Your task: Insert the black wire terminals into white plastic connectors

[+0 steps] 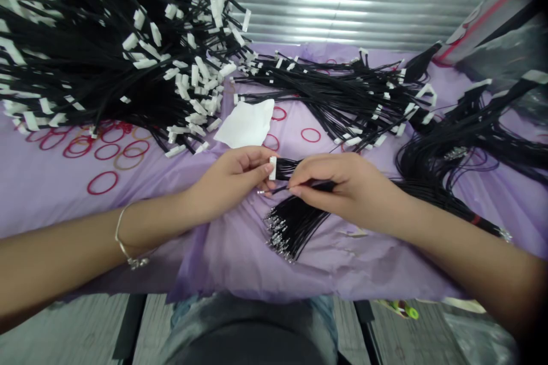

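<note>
My left hand (252, 174) pinches a small white connector housing (273, 168) between thumb and fingers. Several black wires (287, 167) run from its right side toward my other hand. In my right hand (334, 179), thumb and forefinger grip a single black wire (280, 189), whose metal terminal (261, 192) points left, just below the housing and apart from it. Below my right hand a bundle of loose black wires (302, 225) lies on the purple sheet, its bare metal terminals fanned out at the lower left. My palm hides part of the wires.
A big heap of black cables with white connectors (107, 40) fills the back left. More cables (342, 91) lie at the back and right. Red rubber bands (103, 182) and a white paper scrap (246, 124) rest on the purple sheet (162, 194). Blinds (342, 0) stand behind.
</note>
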Demonstrator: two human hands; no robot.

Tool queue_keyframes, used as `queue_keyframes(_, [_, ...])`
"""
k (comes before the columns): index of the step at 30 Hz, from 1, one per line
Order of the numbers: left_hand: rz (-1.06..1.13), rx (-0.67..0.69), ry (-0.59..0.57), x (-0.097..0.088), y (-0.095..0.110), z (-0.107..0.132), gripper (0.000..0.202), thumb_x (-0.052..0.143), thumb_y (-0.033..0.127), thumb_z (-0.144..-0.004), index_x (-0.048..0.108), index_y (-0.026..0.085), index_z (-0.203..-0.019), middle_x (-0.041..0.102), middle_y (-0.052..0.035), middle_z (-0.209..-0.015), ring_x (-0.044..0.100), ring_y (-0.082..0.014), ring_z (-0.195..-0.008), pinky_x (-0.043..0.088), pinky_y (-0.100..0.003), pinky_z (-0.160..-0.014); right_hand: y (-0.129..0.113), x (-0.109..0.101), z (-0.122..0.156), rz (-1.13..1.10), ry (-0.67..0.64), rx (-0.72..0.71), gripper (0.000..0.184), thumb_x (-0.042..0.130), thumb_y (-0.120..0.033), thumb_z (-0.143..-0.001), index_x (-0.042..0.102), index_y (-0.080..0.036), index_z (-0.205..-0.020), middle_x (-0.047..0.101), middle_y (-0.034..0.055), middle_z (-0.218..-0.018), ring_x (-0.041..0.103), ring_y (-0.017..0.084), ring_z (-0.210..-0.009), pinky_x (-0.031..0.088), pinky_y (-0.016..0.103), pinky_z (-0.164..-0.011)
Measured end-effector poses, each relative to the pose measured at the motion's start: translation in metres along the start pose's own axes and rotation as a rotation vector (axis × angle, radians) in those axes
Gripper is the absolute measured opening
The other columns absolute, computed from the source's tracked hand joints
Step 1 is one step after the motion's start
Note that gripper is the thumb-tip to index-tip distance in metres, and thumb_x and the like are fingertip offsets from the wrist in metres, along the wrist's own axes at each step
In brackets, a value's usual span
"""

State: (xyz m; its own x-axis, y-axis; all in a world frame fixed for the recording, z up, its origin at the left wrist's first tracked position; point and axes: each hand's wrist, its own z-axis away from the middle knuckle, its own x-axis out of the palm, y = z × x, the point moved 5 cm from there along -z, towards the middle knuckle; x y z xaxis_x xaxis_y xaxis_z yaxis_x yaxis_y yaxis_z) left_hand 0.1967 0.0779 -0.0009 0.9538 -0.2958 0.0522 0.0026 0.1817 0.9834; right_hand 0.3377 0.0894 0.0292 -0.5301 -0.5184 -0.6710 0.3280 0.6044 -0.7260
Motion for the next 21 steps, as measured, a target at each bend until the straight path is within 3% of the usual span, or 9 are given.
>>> queue_keyframes(5, [0.091, -0.08, -0.013, 0.006, -0.002, 0.006, 0.01, 0.052, 0.009, -0.084, 0.06, 0.009, -0.09, 0.065, -0.0015, -0.071, 0.062, -0.0081, -0.063, 0.051, -0.017, -0.061, 0.002, -0.006, 0.002, -0.141, 0.156, 0.114, 0.014, 0.054, -0.013, -0.079, 0.065, -0.016, -0.086, 0.056, -0.0031, -0.062, 0.047, 0.007, -0.053, 0.037, 0.019, -0.048])
queue_keyframes(13, [0.191, -0.14, -0.111, 0.005, -0.011, 0.007, 0.009, 0.052, 0.008, -0.083, 0.059, 0.01, -0.09, 0.066, -0.003, -0.07, 0.062, -0.0087, -0.062, 0.052, -0.018, -0.062, -0.001, -0.014, 0.003, 0.201, 0.27, 0.049, 0.006, 0.059, -0.011, -0.073, 0.063, -0.015, -0.069, 0.051, -0.0025, -0.059, 0.044, 0.007, -0.053, 0.034, 0.021, -0.048])
queue_keyframes(21, [0.219, -0.176, -0.128, 0.004, -0.012, 0.005, 0.01, 0.054, 0.01, -0.083, 0.06, 0.01, -0.09, 0.066, -0.0039, -0.072, 0.063, -0.0094, -0.065, 0.052, -0.019, -0.065, -0.003, -0.007, 0.001, 0.267, 0.318, -0.025, 0.008, 0.06, -0.008, -0.073, 0.062, -0.014, -0.07, 0.051, -0.0024, -0.06, 0.044, 0.007, -0.055, 0.034, 0.021, -0.05])
